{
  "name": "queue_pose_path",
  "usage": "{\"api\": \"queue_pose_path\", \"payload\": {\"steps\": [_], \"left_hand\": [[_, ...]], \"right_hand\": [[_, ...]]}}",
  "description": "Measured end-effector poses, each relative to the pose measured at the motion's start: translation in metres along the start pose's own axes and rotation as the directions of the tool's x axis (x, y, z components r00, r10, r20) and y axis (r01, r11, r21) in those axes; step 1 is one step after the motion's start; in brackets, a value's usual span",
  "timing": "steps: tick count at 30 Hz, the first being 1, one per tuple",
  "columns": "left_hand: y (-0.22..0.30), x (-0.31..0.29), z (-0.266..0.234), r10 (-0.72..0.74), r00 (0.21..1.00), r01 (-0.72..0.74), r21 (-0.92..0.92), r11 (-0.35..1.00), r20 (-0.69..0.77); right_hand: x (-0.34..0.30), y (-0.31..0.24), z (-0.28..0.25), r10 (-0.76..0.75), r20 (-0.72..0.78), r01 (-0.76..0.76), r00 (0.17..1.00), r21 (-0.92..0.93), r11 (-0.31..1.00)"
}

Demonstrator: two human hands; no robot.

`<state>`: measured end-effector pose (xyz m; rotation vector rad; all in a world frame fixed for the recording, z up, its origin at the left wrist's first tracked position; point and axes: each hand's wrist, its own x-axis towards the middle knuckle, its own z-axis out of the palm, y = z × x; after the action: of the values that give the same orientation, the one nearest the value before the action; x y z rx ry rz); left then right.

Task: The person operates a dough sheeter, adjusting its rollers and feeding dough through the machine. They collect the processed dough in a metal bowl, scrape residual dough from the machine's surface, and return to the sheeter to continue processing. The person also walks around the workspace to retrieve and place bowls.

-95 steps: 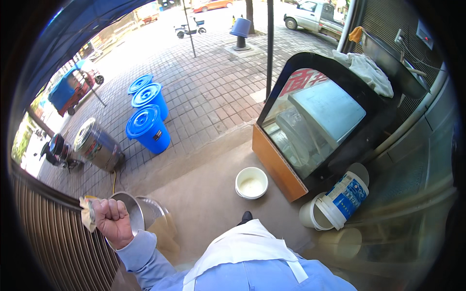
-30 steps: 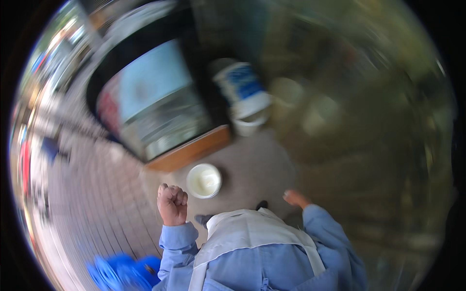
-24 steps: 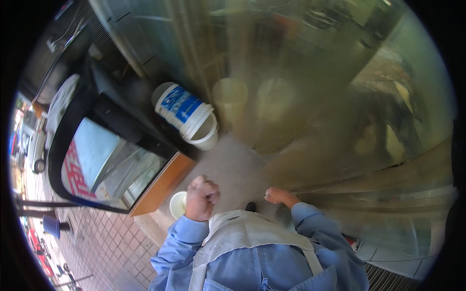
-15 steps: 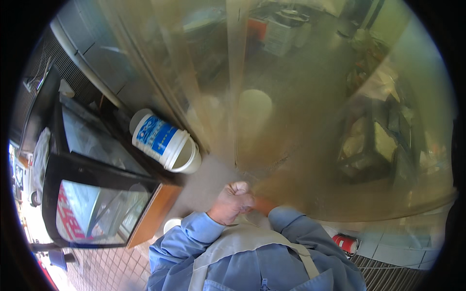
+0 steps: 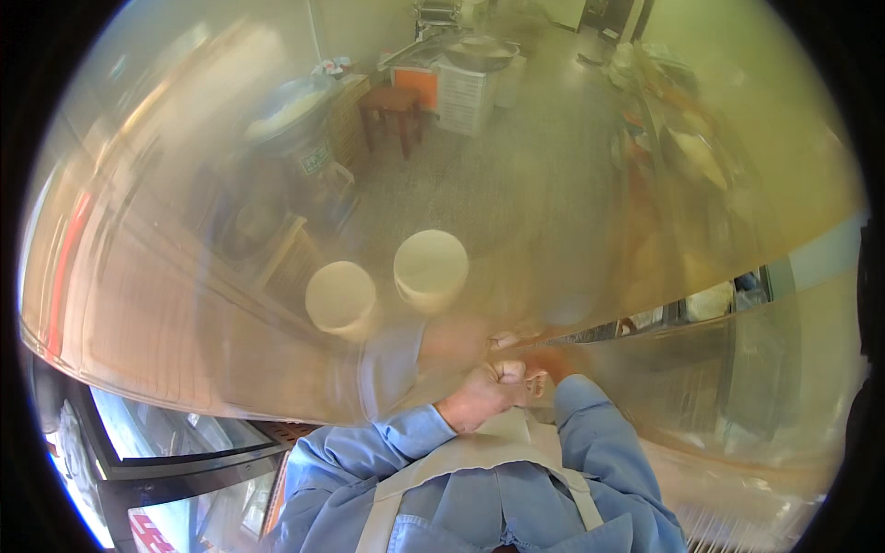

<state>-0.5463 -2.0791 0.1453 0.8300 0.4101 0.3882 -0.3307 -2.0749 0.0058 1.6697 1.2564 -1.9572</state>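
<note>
My left hand (image 5: 486, 396) is closed in front of my apron, its fingers curled in. My right hand (image 5: 546, 365) meets it at the fingertips, partly behind clear plastic, its visible fingers bent inward. Whether anything lies between the hands is hidden. Large yellowish see-through plastic strips (image 5: 184, 304) hang across the view on the left and wrap around in front. Another strip (image 5: 728, 369) curves past my right arm. A blurred reflection of the hands and sleeve shows in the plastic. I wear a pale apron (image 5: 479, 450) over blue sleeves.
Through the plastic, two white round containers (image 5: 430, 263) stand on the grey floor (image 5: 516, 175). Farther back are a reddish wooden stool (image 5: 396, 109), a white crate (image 5: 464, 100) and a wide metal bowl (image 5: 481, 53). A dark-framed glass cabinet (image 5: 175, 461) stands at lower left.
My view has turned and moved forward into the strips, which now spread across the left. The white bucket with the blue label has left view. My joined hands have shifted right.
</note>
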Motion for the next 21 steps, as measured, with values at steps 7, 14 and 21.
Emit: {"api": "queue_pose_path", "payload": {"steps": [7, 14, 21], "left_hand": [[0.059, 0.157, -0.017, 0.619, 0.62, -0.627, 0.171, 0.76, -0.482], [0.127, 0.238, -0.045, 0.629, 0.403, -0.785, 0.102, 0.611, -0.665], [0.176, 0.311, -0.116, 0.559, 0.19, -0.826, 0.176, 0.536, -0.807]], "right_hand": [[-0.079, 0.127, -0.198, -0.052, -0.354, 0.131, 0.934, 0.203, 0.97], [-0.208, 0.187, -0.323, -0.076, -0.791, 0.556, 0.607, 0.354, 0.752], [-0.184, 0.18, -0.457, -0.019, -0.911, 0.709, 0.412, 0.307, 0.635]]}}
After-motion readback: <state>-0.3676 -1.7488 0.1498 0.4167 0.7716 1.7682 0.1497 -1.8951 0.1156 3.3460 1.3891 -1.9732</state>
